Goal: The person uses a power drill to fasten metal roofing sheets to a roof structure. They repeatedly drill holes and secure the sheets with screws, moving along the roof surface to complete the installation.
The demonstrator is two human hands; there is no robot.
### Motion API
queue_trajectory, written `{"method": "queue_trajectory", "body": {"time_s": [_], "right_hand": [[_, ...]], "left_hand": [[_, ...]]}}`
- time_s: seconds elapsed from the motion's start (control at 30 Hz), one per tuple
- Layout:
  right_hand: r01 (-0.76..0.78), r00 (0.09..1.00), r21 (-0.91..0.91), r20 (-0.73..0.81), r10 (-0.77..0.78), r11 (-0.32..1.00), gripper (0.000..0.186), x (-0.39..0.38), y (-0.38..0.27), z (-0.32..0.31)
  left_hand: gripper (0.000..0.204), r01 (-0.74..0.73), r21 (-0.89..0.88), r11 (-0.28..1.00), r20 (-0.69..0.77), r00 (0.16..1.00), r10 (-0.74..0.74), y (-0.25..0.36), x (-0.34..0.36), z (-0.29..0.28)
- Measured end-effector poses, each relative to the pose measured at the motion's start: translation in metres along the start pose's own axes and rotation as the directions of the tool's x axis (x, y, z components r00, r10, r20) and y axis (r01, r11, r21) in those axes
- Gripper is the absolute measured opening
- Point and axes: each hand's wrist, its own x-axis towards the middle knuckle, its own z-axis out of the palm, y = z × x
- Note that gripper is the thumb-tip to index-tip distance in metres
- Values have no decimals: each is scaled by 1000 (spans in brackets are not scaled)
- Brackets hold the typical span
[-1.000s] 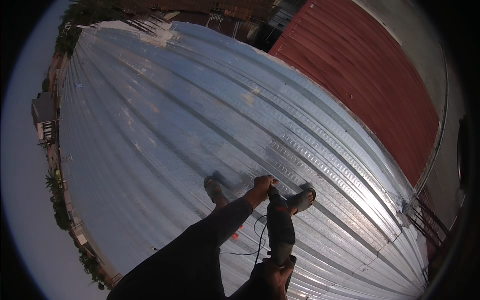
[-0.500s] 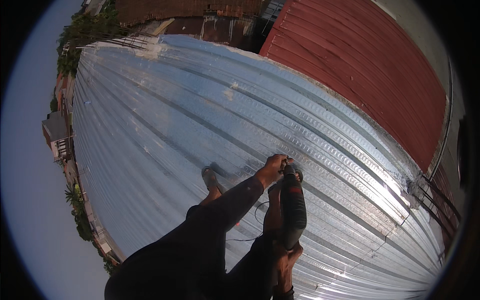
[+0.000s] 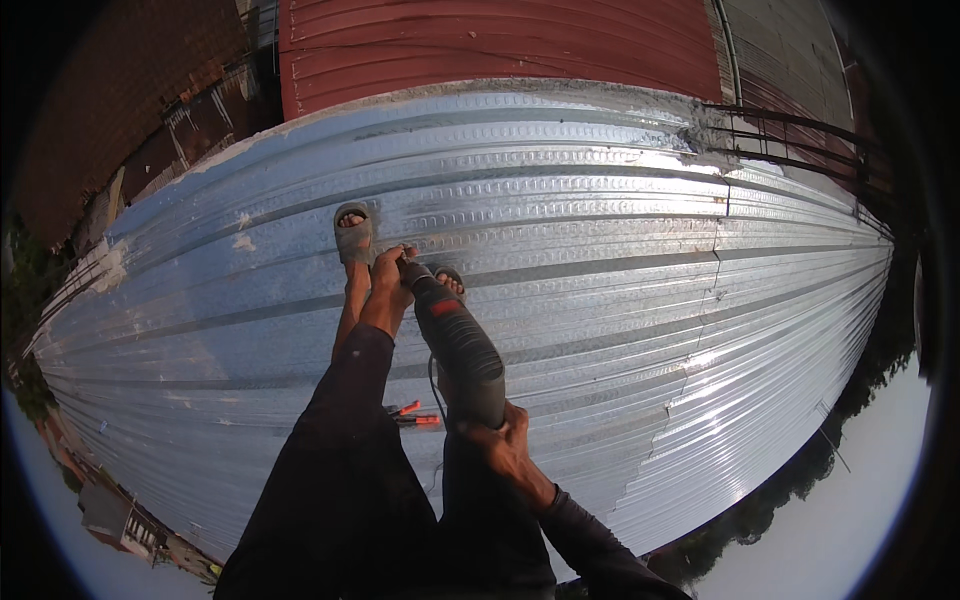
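Observation:
A black power drill [image 3: 468, 345] with a red mark on its body is held between my two hands, its front end pointing up and left over the metal roof. My right hand [image 3: 505, 440] is closed round the rear handle, with the grip partly hidden. At the other end, my left hand [image 3: 388, 278] has its fingers closed at the drill's tip, next to the chuck. Whether a small piece is pinched there is too small to tell. A thin black cord hangs beside the drill.
I stand in sandals on ribbed, shiny metal roofing [image 3: 560, 290]. A red-orange-handled hand tool [image 3: 415, 415] lies by my legs. Beyond the roof's edge is a red corrugated roof [image 3: 500, 40]. Dark rods [image 3: 800, 140] jut out at the far right corner.
My view has swung to the right, so the red roof now lies straight ahead. My left foot has stepped forward. Both hands keep hold of the drill, which now tilts leftward.

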Motion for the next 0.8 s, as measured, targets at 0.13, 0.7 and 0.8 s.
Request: {"method": "queue_trajectory", "body": {"time_s": [0.13, 0.7, 0.8], "right_hand": [[-75, 994, 376, -41, 98, 924, 22, 11, -10, 0], [-68, 956, 178, -269, 116, 982, 35, 113, -19, 43], [-77, 914, 510, -308, 266, 857, 35, 129, -37, 50]], "left_hand": [[20, 59, -95, 994, 77, 996, -51, 4, 43, 4], [11, 377, -39, 926, 98, 923, -372, 21, 155, 83], [12, 506, -61, 861, 259, 841, -476, 16, 177, 74]]}}
